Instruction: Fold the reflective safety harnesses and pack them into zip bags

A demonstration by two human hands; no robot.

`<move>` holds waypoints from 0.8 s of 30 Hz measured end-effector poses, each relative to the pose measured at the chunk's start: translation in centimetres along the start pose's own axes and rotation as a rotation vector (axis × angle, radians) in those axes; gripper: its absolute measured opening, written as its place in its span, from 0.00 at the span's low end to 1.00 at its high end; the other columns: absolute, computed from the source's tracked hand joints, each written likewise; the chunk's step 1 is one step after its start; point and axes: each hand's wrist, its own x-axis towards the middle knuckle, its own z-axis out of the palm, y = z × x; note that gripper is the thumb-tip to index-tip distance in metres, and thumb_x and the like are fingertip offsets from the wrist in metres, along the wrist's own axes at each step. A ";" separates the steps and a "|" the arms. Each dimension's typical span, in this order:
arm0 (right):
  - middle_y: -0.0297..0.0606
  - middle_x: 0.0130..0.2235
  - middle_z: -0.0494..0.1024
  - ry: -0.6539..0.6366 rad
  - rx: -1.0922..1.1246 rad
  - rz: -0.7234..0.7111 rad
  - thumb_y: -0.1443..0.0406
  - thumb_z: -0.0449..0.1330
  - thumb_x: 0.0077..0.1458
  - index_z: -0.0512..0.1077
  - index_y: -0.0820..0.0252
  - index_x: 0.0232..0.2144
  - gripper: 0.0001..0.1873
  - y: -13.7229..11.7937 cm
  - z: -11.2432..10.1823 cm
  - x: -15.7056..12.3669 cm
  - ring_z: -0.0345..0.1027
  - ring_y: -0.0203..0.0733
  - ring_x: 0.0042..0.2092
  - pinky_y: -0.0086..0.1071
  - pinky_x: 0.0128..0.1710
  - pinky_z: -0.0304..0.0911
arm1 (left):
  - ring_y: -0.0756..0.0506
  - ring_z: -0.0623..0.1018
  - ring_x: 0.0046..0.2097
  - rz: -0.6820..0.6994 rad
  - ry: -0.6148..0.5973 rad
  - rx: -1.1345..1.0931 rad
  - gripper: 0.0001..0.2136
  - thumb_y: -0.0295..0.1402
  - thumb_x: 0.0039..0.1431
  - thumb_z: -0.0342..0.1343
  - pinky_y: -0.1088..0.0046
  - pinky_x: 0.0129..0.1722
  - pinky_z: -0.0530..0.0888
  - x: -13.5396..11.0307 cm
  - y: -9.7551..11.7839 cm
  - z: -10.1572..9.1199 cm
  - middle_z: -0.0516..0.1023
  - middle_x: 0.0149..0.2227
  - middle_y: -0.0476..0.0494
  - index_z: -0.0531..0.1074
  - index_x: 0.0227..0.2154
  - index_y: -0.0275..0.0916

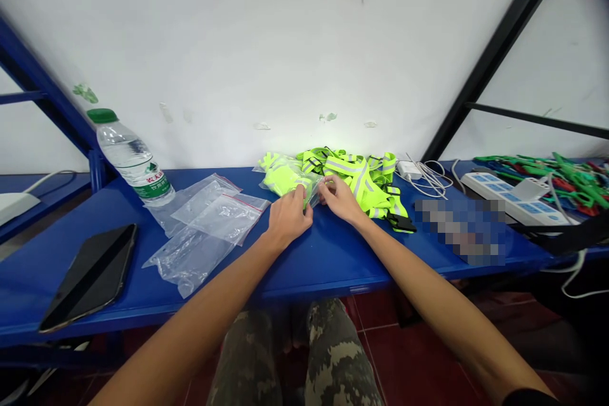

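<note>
Both hands are on one clear plastic bag (pixel 284 179) that holds folded neon-yellow material. My left hand (pixel 289 216) is closed on the bag's near side, thumb and fingers together. From the right, my right hand (pixel 340 198) pinches the bag's right end between thumb and fingertips. Just behind and beside my right hand lies a heap of neon-yellow reflective straps (pixel 366 181) with grey stripes and black buckles. Left of my left hand, several flat clear zip bags (pixel 214 216) with red seal lines overlap on the blue table (pixel 323 260).
A water bottle (pixel 137 162) with a green cap and a black tablet-like device (pixel 92 273) are at the left. To the right are a white charger with cable (pixel 431 181), a blurred-out patch, a power strip (pixel 509 196) and tangled green straps (pixel 566 181). A white wall stands behind.
</note>
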 end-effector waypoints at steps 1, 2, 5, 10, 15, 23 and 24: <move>0.33 0.29 0.76 -0.009 0.094 0.034 0.53 0.57 0.56 0.64 0.57 0.39 0.15 0.2 0.1 0.1 0.72 0.39 0.29 0.34 0.31 0.69 | 0.40 0.79 0.42 0.000 0.002 0.004 0.11 0.36 0.62 0.49 0.68 0.37 0.70 0.0 0.0 0.0 0.78 0.39 0.41 0.63 0.46 0.41; 0.33 0.28 0.76 -0.011 0.173 0.061 0.53 0.59 0.54 0.64 0.57 0.38 0.16 0.3 0.2 0.2 0.72 0.39 0.28 0.33 0.30 0.70 | 0.40 0.79 0.41 -0.001 0.000 0.008 0.11 0.36 0.61 0.49 0.68 0.37 0.70 0.0 0.0 0.0 0.78 0.39 0.41 0.63 0.46 0.41; 0.33 0.26 0.76 0.012 0.277 0.083 0.53 0.64 0.48 0.66 0.58 0.35 0.18 0.3 0.5 0.2 0.71 0.38 0.26 0.33 0.29 0.71 | 0.40 0.78 0.42 0.011 -0.007 0.026 0.12 0.34 0.61 0.50 0.67 0.37 0.70 0.0 0.1 0.2 0.78 0.39 0.41 0.64 0.47 0.40; 0.32 0.23 0.75 0.057 0.387 0.102 0.52 0.66 0.45 0.67 0.58 0.29 0.18 -0.4 0.9 0.1 0.71 0.37 0.24 0.33 0.29 0.72 | 0.39 0.75 0.46 0.106 0.035 0.089 0.11 0.28 0.58 0.50 0.64 0.42 0.68 0.1 0.2 0.3 0.78 0.39 0.40 0.67 0.44 0.39; 0.30 0.23 0.74 0.080 0.493 0.179 0.54 0.68 0.43 0.67 0.59 0.29 0.19 -0.7 1.0 0.0 0.71 0.36 0.23 0.32 0.27 0.73 | 0.37 0.72 0.47 0.151 0.063 0.109 0.10 0.29 0.58 0.50 0.61 0.42 0.67 0.2 0.1 0.4 0.78 0.40 0.39 0.68 0.43 0.38; 0.28 0.25 0.72 0.117 0.479 0.216 0.66 0.69 0.36 0.69 0.60 0.29 0.15 -0.4 1.1 -0.1 0.70 0.35 0.24 0.33 0.27 0.75 | 0.37 0.71 0.48 0.217 0.008 0.099 0.12 0.27 0.57 0.49 0.62 0.42 0.68 0.4 -0.2 0.8 0.76 0.42 0.38 0.67 0.45 0.37; 0.28 0.25 0.71 0.117 0.478 0.225 0.66 0.69 0.37 0.69 0.61 0.29 0.15 -0.4 1.1 0.0 0.70 0.35 0.23 0.33 0.27 0.75 | 0.38 0.71 0.48 0.225 0.003 0.099 0.13 0.27 0.58 0.48 0.62 0.43 0.68 0.4 -0.3 0.9 0.76 0.42 0.37 0.67 0.45 0.37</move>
